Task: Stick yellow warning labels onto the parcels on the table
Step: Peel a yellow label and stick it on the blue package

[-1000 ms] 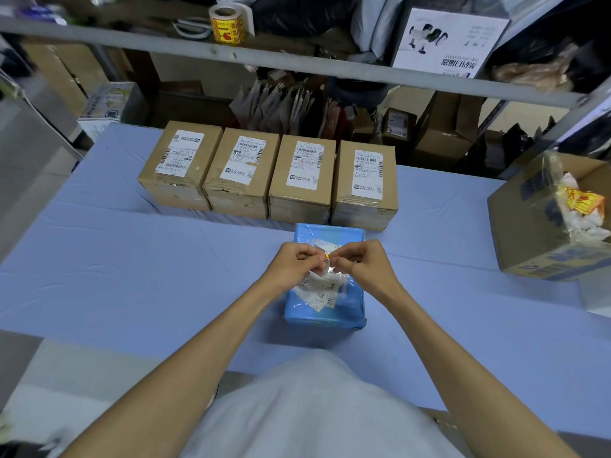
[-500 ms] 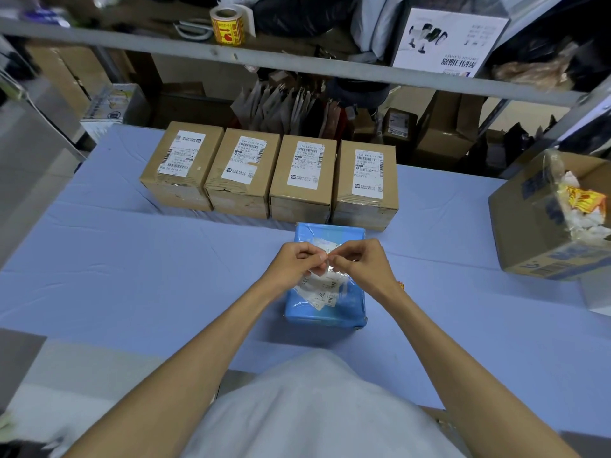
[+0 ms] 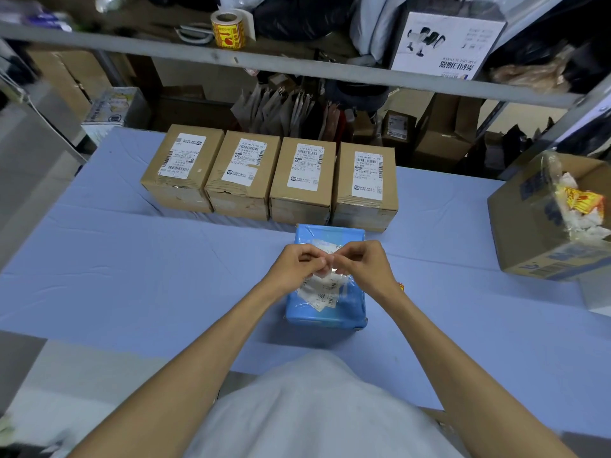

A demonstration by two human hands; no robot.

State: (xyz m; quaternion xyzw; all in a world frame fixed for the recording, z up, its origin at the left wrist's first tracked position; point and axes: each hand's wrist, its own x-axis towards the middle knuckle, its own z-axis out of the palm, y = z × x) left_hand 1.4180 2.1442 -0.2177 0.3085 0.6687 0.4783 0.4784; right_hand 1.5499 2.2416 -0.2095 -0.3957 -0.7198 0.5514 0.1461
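Pinched a small pale scrap (image 3: 327,262) between the curled fingertips of the left hand (image 3: 296,266) and the right hand (image 3: 360,264), tips meeting; could not tell whether label or backing paper. Held both hands just above the blue parcel (image 3: 330,315), over its crumpled white shipping slip (image 3: 322,292). Noticed a sliver of yellow and red (image 3: 400,286) just beside the right wrist, too small to identify. Found the blue parcel lying on the blue-covered table (image 3: 132,266), its far edge just in front of a row of four brown boxes (image 3: 299,196), each topped with a white slip. Spotted the roll of yellow warning labels (image 3: 229,32) on the shelf (image 3: 297,66) behind the table, well apart from the hands. Saw an open carton (image 3: 529,226) at the table's right edge, holding crumpled white paper and a yellow-and-red scrap.
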